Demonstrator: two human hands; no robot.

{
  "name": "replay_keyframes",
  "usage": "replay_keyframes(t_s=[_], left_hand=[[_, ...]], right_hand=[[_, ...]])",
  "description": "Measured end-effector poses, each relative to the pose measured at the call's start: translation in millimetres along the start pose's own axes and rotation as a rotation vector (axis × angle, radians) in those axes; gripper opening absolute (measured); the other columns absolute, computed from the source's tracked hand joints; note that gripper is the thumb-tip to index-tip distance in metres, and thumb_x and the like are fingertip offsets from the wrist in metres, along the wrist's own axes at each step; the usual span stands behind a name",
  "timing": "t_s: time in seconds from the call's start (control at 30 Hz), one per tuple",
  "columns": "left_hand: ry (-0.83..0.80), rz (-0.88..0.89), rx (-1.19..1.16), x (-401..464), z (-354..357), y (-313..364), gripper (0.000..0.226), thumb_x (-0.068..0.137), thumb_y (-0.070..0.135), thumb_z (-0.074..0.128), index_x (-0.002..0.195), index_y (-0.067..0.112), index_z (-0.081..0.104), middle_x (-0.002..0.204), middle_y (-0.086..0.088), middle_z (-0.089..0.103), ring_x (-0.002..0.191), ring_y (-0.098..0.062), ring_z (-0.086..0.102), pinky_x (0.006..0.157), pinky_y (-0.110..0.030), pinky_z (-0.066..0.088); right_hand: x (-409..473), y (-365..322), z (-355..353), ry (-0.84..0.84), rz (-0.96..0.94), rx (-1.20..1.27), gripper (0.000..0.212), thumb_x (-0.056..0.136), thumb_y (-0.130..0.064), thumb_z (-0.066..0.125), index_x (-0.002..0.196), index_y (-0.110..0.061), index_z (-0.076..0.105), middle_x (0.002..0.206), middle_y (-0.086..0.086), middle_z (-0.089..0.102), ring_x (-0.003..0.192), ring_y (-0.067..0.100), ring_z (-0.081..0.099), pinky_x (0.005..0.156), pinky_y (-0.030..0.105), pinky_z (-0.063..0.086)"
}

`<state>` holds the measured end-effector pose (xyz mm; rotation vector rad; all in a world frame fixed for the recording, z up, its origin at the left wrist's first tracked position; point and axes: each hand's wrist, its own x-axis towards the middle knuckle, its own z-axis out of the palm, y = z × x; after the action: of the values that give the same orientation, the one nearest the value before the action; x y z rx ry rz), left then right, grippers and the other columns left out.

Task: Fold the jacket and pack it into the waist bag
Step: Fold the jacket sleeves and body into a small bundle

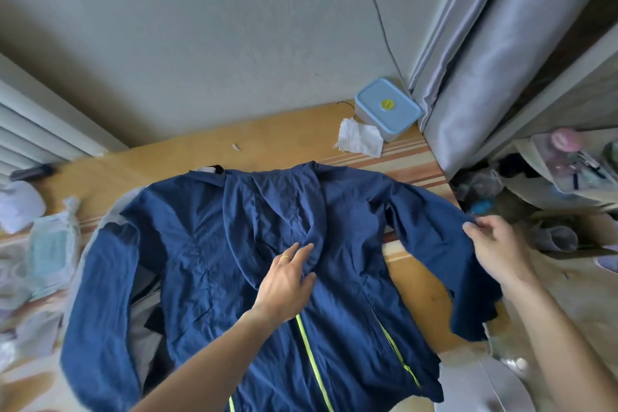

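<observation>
Navy blue jacket [207,244] lies spread front-up on the wooden table [140,164], lime zips running toward the near edge. The left hand [287,281] rests flat on the chest, fingers loosely spread. To the right, the right hand [495,244] pinches the sleeve, lifting it off the table. Far right sits a blue-lidded box [388,107] beside a crumpled tissue [359,140].

Light: soft, even daylight, moderately bright | Source: perhaps from the right, by the curtain [495,53] | Shadows: faint, no glare | Distortion: strong wide-angle bending at the edges | Blur: left clutter [40,244] and lower corners smeared; jacket [207,244] centre fairly sharp
</observation>
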<state>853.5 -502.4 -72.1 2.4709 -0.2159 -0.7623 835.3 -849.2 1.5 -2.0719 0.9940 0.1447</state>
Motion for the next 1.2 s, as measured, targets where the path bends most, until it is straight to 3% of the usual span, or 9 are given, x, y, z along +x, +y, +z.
replay_keyframes(t_s=[0.2, 0.33, 0.4, 0.5, 0.63, 0.77, 0.9, 1.07, 1.2], left_hand=[[0.128, -0.142, -0.800, -20.9, -41.1, 6.9, 0.029, 0.103, 0.041, 0.049, 0.129, 0.037, 0.060, 0.123, 0.012, 0.068, 0.118, -0.006, 0.062, 0.087, -0.021, 0.052], [0.348, -0.472, -1.286, -24.8, -61.4, -15.6, 0.032, 0.103, 0.040, 0.049, 0.106, 0.017, 0.070, 0.099, -0.003, 0.074, 0.087, -0.020, 0.069, 0.080, -0.035, 0.053], [0.443, -0.680, -1.395, -21.1, -65.2, -42.3, 0.040, 0.099, 0.047, 0.052, 0.109, 0.013, 0.070, 0.101, -0.007, 0.072, 0.092, -0.024, 0.068, 0.083, -0.040, 0.054], [0.480, -0.807, -1.427, -15.8, -68.6, -82.3, 0.054, 0.099, 0.055, 0.046, 0.135, 0.016, 0.056, 0.129, -0.016, 0.064, 0.118, -0.036, 0.062, 0.103, -0.050, 0.048], [0.463, -0.660, -0.924, -23.2, -67.2, -97.1, 0.093, 0.067, 0.071, 0.074, 0.143, 0.029, 0.041, 0.132, -0.004, 0.055, 0.119, -0.025, 0.058, 0.101, -0.045, 0.050], [0.299, -0.492, -0.227, -18.4, -42.3, -95.2, 0.109, 0.058, 0.065, 0.083, 0.145, 0.046, 0.020, 0.137, 0.003, 0.026, 0.121, -0.017, 0.039, 0.083, -0.036, 0.047], [0.318, -0.211, 0.320, -4.3, -23.7, -113.5, 0.057, 0.078, 0.030, 0.076, 0.130, 0.033, 0.052, 0.149, -0.006, 0.026, 0.128, -0.028, 0.040, 0.081, -0.035, 0.053], [0.511, -0.309, -0.588, 13.4, -59.3, -127.6, 0.005, 0.089, 0.022, 0.071, 0.087, 0.026, 0.073, 0.091, 0.004, 0.071, 0.088, -0.020, 0.070, 0.077, -0.032, 0.054], [0.503, -0.551, -1.520, 28.1, -93.8, -130.0, 0.025, 0.100, 0.021, 0.061, 0.120, 0.008, 0.068, 0.111, -0.010, 0.075, 0.099, -0.026, 0.072, 0.090, -0.036, 0.055]], right_hand=[[-62.3, -135.2, 67.6, -0.168, -0.391, 0.008, 0.013, 0.095, -0.028, 0.063, 0.104, -0.018, 0.063, 0.090, -0.009, 0.066, 0.088, 0.015, 0.066, 0.071, 0.025, 0.047], [-122.6, -194.4, 162.4, -0.628, -0.584, -0.078, 0.039, 0.091, -0.038, 0.063, 0.123, -0.015, 0.062, 0.107, -0.002, 0.076, 0.095, 0.015, 0.071, 0.085, 0.028, 0.056], [-136.8, -189.8, 201.2, -0.798, -0.631, -0.143, 0.050, 0.093, -0.035, 0.059, 0.138, -0.015, 0.054, 0.136, 0.005, 0.064, 0.122, 0.022, 0.062, 0.103, 0.040, 0.050], [-126.8, -149.7, 218.4, -0.660, -0.661, -0.086, 0.035, 0.098, -0.016, 0.051, 0.133, -0.019, 0.059, 0.137, 0.000, 0.061, 0.123, 0.016, 0.059, 0.102, 0.038, 0.050], [-73.3, -92.6, 215.0, -0.248, -0.628, -0.210, 0.032, 0.092, -0.007, 0.060, 0.123, -0.017, 0.062, 0.123, 0.002, 0.064, 0.109, 0.025, 0.064, 0.089, 0.041, 0.053], [-25.3, -67.5, 219.0, -0.294, -0.741, -0.810, 0.075, 0.077, -0.032, 0.080, 0.142, -0.024, 0.045, 0.152, 0.010, 0.041, 0.132, 0.037, 0.044, 0.102, 0.043, 0.045], [3.9, -50.9, 227.6, -0.343, -0.807, -1.031, 0.071, 0.057, -0.018, 0.091, 0.120, -0.019, 0.060, 0.147, 0.016, 0.049, 0.134, 0.041, 0.047, 0.095, 0.048, 0.051], [28.3, -57.5, 197.6, -0.047, -0.823, -0.705, 0.034, 0.063, 0.007, 0.080, 0.089, -0.008, 0.064, 0.107, 0.011, 0.067, 0.101, 0.035, 0.062, 0.081, 0.043, 0.053], [39.2, -48.9, 167.5, 0.008, -0.783, -0.701, 0.033, 0.065, 0.008, 0.078, 0.089, -0.006, 0.062, 0.098, 0.009, 0.063, 0.089, 0.034, 0.059, 0.067, 0.041, 0.052]])
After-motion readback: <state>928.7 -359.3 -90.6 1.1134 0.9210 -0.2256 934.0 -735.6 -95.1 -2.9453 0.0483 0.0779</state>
